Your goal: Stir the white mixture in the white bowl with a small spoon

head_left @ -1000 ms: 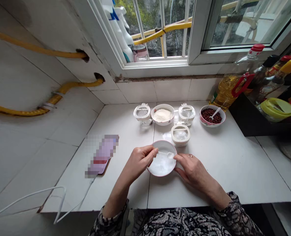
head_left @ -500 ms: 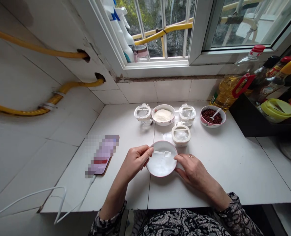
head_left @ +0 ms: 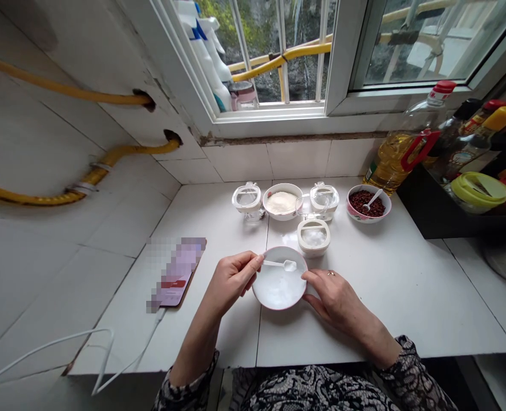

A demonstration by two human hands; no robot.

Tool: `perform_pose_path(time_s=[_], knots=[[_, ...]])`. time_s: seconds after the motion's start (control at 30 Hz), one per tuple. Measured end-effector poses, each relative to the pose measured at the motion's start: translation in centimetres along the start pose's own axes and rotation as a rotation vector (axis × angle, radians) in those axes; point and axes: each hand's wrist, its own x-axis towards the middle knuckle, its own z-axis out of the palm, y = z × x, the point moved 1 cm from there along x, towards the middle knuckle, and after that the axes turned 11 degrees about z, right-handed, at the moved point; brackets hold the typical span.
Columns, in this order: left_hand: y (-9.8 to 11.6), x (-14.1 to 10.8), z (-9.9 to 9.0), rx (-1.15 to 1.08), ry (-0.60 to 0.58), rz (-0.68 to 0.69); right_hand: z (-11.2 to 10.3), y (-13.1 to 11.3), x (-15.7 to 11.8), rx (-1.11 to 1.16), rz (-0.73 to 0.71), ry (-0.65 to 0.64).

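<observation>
Pinched between the thumb and fingers of my left hand (head_left: 237, 281) is the handle of a small white plastic spoon (head_left: 289, 265). The spoon lies over a shallow white bowl (head_left: 279, 291) with a pink rim, which holds white, pale contents I cannot make out clearly. My right hand (head_left: 332, 295), with a ring on one finger, grips the bowl's right edge, thumb below and fingers at the rim. Just behind the bowl stands a clear jar with a cream lid (head_left: 314, 237).
Along the wall stand two more lidded jars (head_left: 246, 200), a bowl of white powder (head_left: 282, 202) and a bowl of dark red beans (head_left: 367, 204) with a spoon. An oil bottle (head_left: 402, 148) and a black condiment box (head_left: 432, 211) are at right. A charging phone (head_left: 178, 279) lies left.
The spoon's bowl has shifted and turned slightly within the dish. Both hands stay on the spoon and the dish; the view has moved a little.
</observation>
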Motion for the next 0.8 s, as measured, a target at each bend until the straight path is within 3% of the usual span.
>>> perform_pose_path(time_s=[0.2,0.4,0.53,0.67,0.8], knots=[[1.8,1.5,0.0,-0.053,0.137,0.143,0.0,0.0,0.0,0.001,0.005,-0.002],[2.5,3.2,2.0,-0.041,0.185,0.302,0.0,0.0,-0.1,-0.01,0.016,-0.006],[2.5,3.3,3.1,0.231,0.225,0.488,-0.1,-0.1,0.0,-0.011,0.02,-0.018],[1.7,3.2,3.7,0.586,0.152,0.59,-0.1,-0.2,0.1,-0.023,0.021,-0.021],[1.3,3.0,3.5,0.585,0.192,0.598,-0.1,-0.2,0.1,-0.022,0.015,-0.019]])
